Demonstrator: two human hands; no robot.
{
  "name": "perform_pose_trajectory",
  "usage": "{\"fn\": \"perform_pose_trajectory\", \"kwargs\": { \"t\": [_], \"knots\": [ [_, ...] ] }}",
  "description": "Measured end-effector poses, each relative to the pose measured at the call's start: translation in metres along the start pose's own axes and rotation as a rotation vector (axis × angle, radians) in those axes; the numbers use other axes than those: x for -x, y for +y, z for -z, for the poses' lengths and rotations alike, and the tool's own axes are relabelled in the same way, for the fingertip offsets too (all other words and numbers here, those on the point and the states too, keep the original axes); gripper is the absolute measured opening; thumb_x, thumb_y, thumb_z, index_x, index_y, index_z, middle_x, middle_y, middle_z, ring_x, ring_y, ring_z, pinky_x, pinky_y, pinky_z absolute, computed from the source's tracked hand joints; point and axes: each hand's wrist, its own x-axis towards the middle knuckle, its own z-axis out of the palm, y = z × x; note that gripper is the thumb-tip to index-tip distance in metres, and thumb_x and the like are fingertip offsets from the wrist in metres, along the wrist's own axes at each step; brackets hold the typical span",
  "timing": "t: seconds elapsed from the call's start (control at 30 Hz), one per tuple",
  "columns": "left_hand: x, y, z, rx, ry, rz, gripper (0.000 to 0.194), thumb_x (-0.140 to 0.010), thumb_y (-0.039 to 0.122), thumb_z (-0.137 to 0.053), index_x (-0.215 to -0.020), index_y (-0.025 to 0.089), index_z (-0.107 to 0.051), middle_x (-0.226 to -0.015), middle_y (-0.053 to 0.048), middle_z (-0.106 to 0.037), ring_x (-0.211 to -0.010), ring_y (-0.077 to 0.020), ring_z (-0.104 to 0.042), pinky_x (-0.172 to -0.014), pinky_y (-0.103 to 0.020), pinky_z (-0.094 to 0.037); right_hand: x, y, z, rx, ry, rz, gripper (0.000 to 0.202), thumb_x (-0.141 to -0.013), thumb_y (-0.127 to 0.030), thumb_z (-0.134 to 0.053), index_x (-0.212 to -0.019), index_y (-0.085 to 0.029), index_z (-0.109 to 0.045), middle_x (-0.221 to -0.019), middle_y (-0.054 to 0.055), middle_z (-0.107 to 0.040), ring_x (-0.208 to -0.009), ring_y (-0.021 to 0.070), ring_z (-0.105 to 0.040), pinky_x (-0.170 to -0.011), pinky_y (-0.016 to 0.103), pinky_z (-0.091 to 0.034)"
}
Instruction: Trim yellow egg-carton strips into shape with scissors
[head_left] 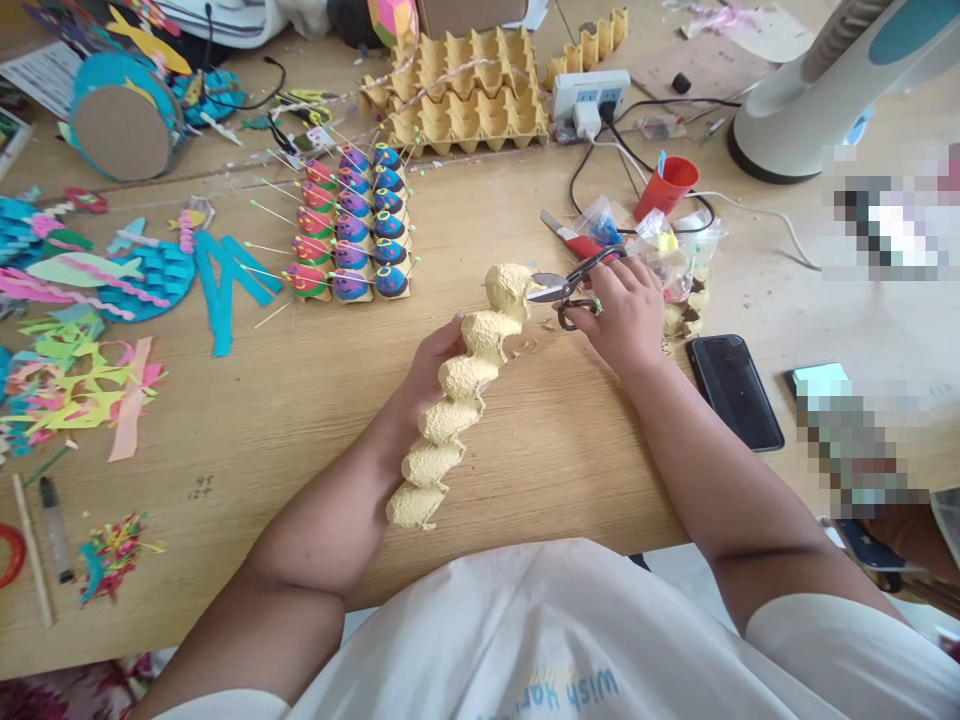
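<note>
My left hand (439,362) grips a yellow strip of egg carton (450,420) from behind, so most of its fingers are hidden. The strip is a single row of several bumpy cups, slanting from near my chest up to the right. In my right hand (626,310) is a pair of dark-handled scissors (551,290), fingers in the handle loops. The blades touch or nearly touch the edge of the strip's far cup. Small yellow scraps (529,347) lie on the table just below the blades.
Painted egg-carton caterpillars (351,225) stand ahead to the left, their pins sticking out. Behind are uncut egg trays (465,85) and a power strip (590,95). A red cup (666,188), craft knife (570,238) and phone (735,392) sit right; paper cuttings (82,380) lie left.
</note>
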Motion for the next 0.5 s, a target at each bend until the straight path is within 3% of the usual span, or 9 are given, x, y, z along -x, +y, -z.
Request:
{"fn": "perform_pose_trajectory", "kwargs": {
  "t": [0.2, 0.4, 0.5],
  "knots": [
    [0.0005, -0.0007, -0.0049, -0.018, 0.017, -0.072, 0.05, -0.091, 0.076, -0.064, -0.084, 0.027, -0.07, -0.06, -0.004, -0.062, -0.048, -0.0182, -0.06, -0.046, -0.029, -0.046, -0.0004, 0.0035, -0.0023, -0.037, -0.016, 0.02, 0.044, -0.105, -0.057, -0.051, -0.129, -0.023, -0.066, -0.124, 0.014, -0.072, -0.127, 0.0398, -0.061, -0.108, 0.058, -0.05],
    [0.0011, -0.0007, -0.0041, 0.009, -0.018, -0.001, 0.051, -0.091, 0.075, -0.066, -0.087, 0.024, -0.071, -0.063, -0.005, -0.063, -0.044, -0.0151, -0.055, -0.045, -0.028, -0.04, -0.0016, 0.0068, -0.004, -0.057, -0.027, 0.046, 0.04, -0.104, -0.053, -0.052, -0.126, -0.022, -0.066, -0.12, 0.015, -0.072, -0.122, 0.0385, -0.063, -0.107, 0.058, -0.05],
    [0.0012, 0.001, -0.004, -0.013, -0.011, -0.029, 0.048, -0.09, 0.073, -0.069, -0.088, 0.025, -0.07, -0.065, -0.004, -0.064, -0.048, -0.0165, -0.058, -0.046, -0.027, -0.041, -0.0026, 0.0096, -0.0061, -0.078, -0.021, 0.066, 0.038, -0.105, -0.052, -0.051, -0.122, -0.022, -0.066, -0.117, 0.015, -0.073, -0.117, 0.0376, -0.064, -0.103, 0.056, -0.051]
  ]
}}
